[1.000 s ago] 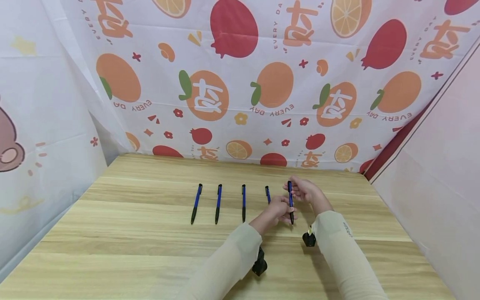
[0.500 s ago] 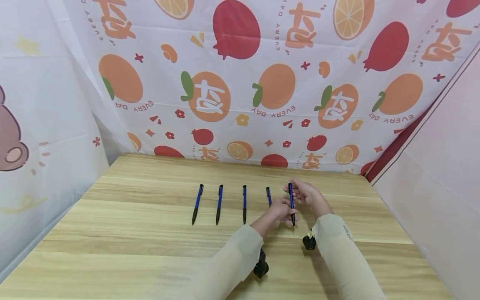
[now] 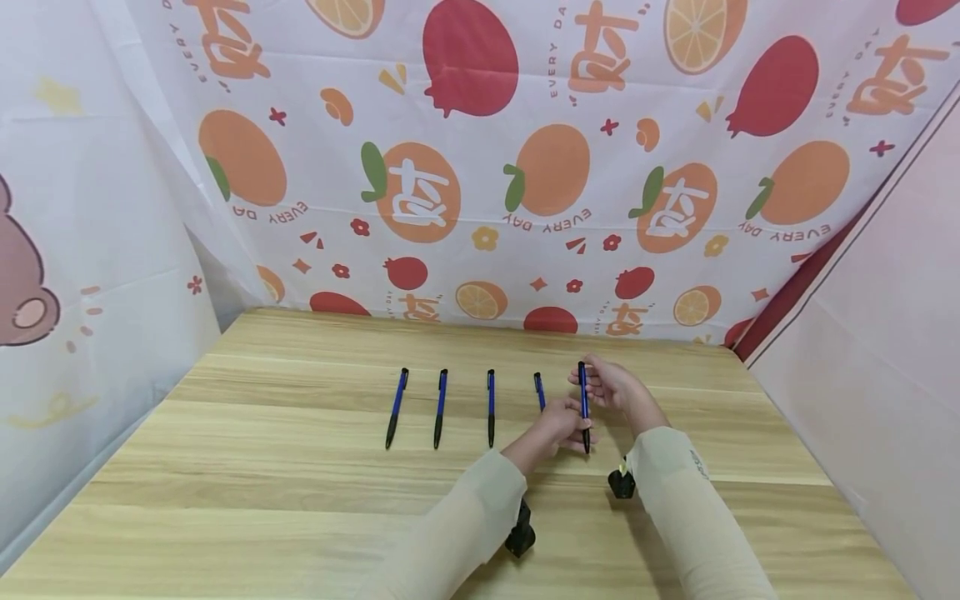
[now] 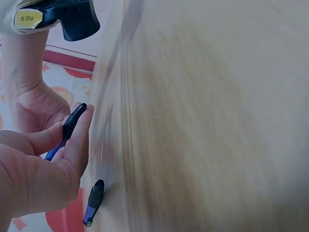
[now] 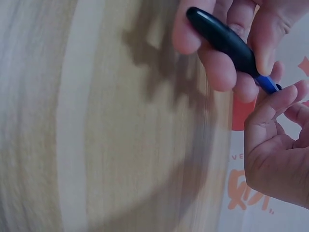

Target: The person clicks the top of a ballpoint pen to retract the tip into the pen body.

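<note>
A blue ballpoint pen (image 3: 582,396) with a black grip is held upright over the right part of the table. My left hand (image 3: 558,421) pinches its lower black grip between thumb and fingers; the left wrist view shows the pen's rounded black end (image 4: 73,121) between them. Around the pen's upper clip end are the curled fingers of my right hand (image 3: 613,385), with its thumb partly hidden. In the right wrist view, my right hand (image 5: 280,150) meets the blue barrel (image 5: 266,84) beneath the left fingers. Another blue pen (image 3: 539,388) lies partly covered by my left hand.
Three more blue pens lie in a row to the left, the nearest of them a blue-and-black pen (image 3: 491,408). The wooden table (image 3: 262,467) ends at a fruit-print curtain (image 3: 480,192). Black wrist cameras hang under both sleeves, the left camera (image 3: 521,533) lower.
Both hands keep their hold on the pen in nearly the same spot. The small pale point at the pen's lower end, seen earlier, no longer shows.
</note>
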The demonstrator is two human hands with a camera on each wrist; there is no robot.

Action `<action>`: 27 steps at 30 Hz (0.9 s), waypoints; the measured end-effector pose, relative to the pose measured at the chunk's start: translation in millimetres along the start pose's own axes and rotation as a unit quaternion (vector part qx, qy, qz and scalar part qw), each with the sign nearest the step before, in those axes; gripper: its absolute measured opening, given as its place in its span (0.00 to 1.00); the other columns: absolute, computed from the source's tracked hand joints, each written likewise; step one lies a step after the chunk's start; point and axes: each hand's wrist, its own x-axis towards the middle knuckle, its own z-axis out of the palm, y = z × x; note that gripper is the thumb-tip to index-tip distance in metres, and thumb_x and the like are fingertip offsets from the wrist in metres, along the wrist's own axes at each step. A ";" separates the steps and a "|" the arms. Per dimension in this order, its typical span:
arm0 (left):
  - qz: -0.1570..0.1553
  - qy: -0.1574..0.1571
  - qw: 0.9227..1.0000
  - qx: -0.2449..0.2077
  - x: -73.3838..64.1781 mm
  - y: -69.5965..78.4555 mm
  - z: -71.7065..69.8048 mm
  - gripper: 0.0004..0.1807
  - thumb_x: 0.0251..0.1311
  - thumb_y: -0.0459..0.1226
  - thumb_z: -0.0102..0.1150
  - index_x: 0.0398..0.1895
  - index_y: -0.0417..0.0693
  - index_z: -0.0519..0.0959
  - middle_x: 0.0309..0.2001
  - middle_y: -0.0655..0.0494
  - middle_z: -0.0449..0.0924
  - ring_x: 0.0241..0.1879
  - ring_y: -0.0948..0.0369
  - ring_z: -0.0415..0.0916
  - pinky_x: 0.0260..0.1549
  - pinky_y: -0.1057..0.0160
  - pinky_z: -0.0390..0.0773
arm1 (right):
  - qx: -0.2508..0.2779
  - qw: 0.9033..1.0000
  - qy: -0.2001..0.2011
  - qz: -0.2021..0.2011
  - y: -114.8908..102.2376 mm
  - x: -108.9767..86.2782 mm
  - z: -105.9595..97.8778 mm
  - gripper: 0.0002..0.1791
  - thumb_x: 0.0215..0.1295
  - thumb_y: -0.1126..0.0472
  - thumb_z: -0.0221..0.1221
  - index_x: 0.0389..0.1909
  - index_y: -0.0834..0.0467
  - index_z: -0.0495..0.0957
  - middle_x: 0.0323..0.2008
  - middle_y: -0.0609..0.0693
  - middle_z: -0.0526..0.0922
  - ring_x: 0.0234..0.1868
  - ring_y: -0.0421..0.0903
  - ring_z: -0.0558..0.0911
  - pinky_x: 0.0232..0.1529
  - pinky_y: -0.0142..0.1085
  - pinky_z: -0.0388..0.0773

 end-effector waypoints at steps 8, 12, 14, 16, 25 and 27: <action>0.002 0.007 1.000 0.006 0.2 -1.2 3.2 0.12 0.61 0.22 0.49 0.48 0.31 0.70 0.39 0.39 0.79 0.36 0.46 0.80 0.31 0.53 0.81 | 0.003 1.000 0.000 0.002 -1.7 -2.7 -0.4 0.18 0.71 0.51 0.42 0.38 0.61 0.73 0.27 0.45 0.83 0.18 0.33 0.72 0.23 0.23 0.72; -0.001 0.008 1.000 -0.003 0.4 -1.1 5.2 0.13 0.60 0.22 0.49 0.49 0.30 0.70 0.39 0.39 0.79 0.37 0.45 0.79 0.32 0.53 0.81 | 0.008 1.000 -0.004 0.007 -2.7 -3.2 -1.6 0.17 0.71 0.51 0.41 0.40 0.62 0.70 0.27 0.45 0.83 0.18 0.33 0.72 0.24 0.23 0.72; 0.000 0.009 1.000 -0.006 0.4 -0.5 6.0 0.13 0.60 0.22 0.49 0.49 0.30 0.69 0.40 0.39 0.79 0.37 0.45 0.79 0.32 0.53 0.80 | 0.009 1.000 -0.008 0.008 -3.3 -4.0 -2.0 0.17 0.71 0.51 0.42 0.41 0.62 0.68 0.27 0.45 0.83 0.18 0.33 0.72 0.25 0.24 0.72; -0.001 0.010 1.000 -0.007 0.6 0.0 6.8 0.13 0.61 0.22 0.48 0.49 0.30 0.69 0.40 0.39 0.79 0.37 0.45 0.79 0.33 0.53 0.80 | 0.010 1.000 -0.014 0.007 -3.7 -4.8 -2.9 0.17 0.71 0.51 0.42 0.41 0.62 0.67 0.27 0.46 0.83 0.18 0.33 0.72 0.25 0.24 0.73; -0.009 0.023 1.000 -0.015 0.9 -0.3 11.2 0.13 0.61 0.22 0.48 0.50 0.31 0.69 0.39 0.39 0.79 0.38 0.45 0.79 0.33 0.53 0.80 | 0.008 0.999 -0.032 -0.005 -2.2 -8.2 -6.2 0.16 0.69 0.63 0.41 0.50 0.70 0.65 0.30 0.49 0.81 0.22 0.36 0.74 0.30 0.24 0.75; -0.009 0.025 1.000 -0.017 1.6 -0.8 12.6 0.13 0.61 0.23 0.48 0.49 0.31 0.69 0.39 0.39 0.79 0.38 0.45 0.79 0.33 0.54 0.80 | 0.011 0.999 -0.033 -0.004 -2.2 -8.7 -7.2 0.18 0.68 0.64 0.42 0.53 0.72 0.64 0.30 0.50 0.80 0.23 0.36 0.74 0.31 0.24 0.75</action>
